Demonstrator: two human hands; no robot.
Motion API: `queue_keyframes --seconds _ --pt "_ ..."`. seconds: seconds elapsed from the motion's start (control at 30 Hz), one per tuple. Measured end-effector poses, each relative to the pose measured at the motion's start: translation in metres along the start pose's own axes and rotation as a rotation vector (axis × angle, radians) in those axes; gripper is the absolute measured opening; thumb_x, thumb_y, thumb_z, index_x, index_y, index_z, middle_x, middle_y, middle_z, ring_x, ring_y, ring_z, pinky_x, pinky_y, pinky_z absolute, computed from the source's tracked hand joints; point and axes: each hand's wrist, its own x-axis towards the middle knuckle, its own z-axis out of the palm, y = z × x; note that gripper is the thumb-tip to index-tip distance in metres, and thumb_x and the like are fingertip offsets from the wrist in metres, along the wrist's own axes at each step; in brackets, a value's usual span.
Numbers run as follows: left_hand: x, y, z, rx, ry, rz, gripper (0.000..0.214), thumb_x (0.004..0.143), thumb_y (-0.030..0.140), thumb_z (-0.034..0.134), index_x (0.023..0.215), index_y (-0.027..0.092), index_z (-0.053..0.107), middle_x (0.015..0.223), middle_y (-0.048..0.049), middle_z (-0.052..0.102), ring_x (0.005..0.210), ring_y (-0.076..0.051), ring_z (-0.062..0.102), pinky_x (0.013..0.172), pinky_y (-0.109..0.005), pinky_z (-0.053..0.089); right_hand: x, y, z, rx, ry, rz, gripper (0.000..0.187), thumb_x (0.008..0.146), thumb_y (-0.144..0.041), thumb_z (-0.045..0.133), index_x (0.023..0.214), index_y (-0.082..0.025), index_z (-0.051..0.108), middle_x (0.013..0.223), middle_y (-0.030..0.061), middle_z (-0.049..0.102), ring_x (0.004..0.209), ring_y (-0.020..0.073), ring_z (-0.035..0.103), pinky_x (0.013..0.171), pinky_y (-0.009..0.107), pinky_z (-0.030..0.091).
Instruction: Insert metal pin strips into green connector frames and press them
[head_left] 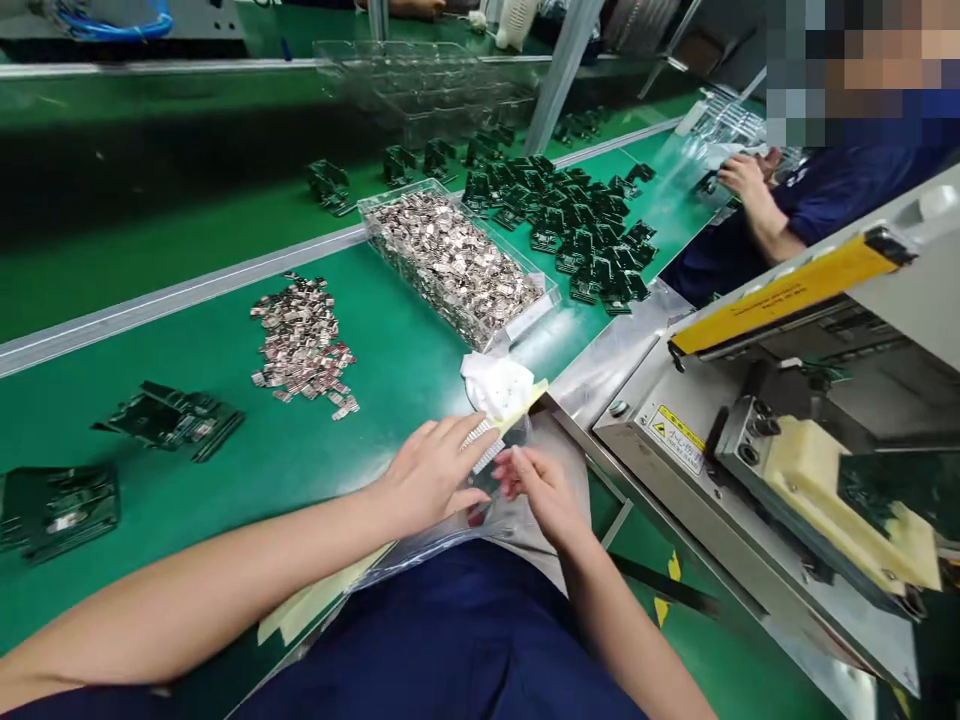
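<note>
At the table's near edge, my left hand (431, 468) reaches across a white ridged strip (489, 456), its fingers stretched over the strip and its thumb lower down. My right hand (546, 492) is close by on the right, fingers curled together at the strip's lower end; whatever they pinch is too small to make out. Just beyond my left fingertips lies a crumpled white cloth or paper (496, 385) with dark specks. Clear plastic (450, 528) shows below my hands. A loose pile of small metal pieces (300, 340) lies on the green table, left of my hands.
A clear bin (541, 305) full of small metal pieces stands ahead. Many green circuit boards (570, 225) lie behind it; two board assemblies (176, 415) sit at left. A machine (750, 480) with a yellow bar stands at right. A co-worker's hands (746, 175) are at far right.
</note>
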Motion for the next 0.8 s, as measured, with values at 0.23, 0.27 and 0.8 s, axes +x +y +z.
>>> queue_keyframes --seconds 0.23,0.27,0.8 --pt "-0.012 0.006 0.001 -0.123 -0.047 -0.138 0.068 0.074 0.039 0.076 0.131 0.013 0.05 0.134 -0.0212 0.051 0.116 -0.033 0.054 0.09 -0.047 0.055 -0.001 0.014 0.047 0.21 0.021 -0.108 0.04 0.075 -0.056 0.07 0.07 -0.017 0.058 0.056 -0.0026 0.055 0.047 0.009 0.046 0.046 0.021 0.039" --pt "-0.013 0.006 0.0 -0.1 -0.044 -0.137 0.069 0.074 0.041 0.075 0.132 0.014 0.049 0.136 -0.0215 0.049 0.117 -0.033 0.054 0.089 -0.047 0.054 -0.001 0.016 0.048 0.21 0.031 -0.121 0.04 0.077 -0.055 0.069 0.069 -0.017 0.058 0.055 -0.0027 0.054 0.047 0.0092 0.045 0.045 0.021 0.039" --pt "0.002 -0.03 -0.003 -0.013 -0.217 0.183 0.057 0.089 0.052 0.055 0.138 0.023 0.051 0.152 -0.0121 0.041 0.142 -0.034 0.034 0.107 -0.051 0.037 0.001 0.041 0.046 -0.201 0.09 -0.317 0.034 0.088 -0.044 0.048 0.07 -0.02 0.063 0.059 0.0021 0.063 0.053 0.0145 0.057 0.06 0.027 0.047"
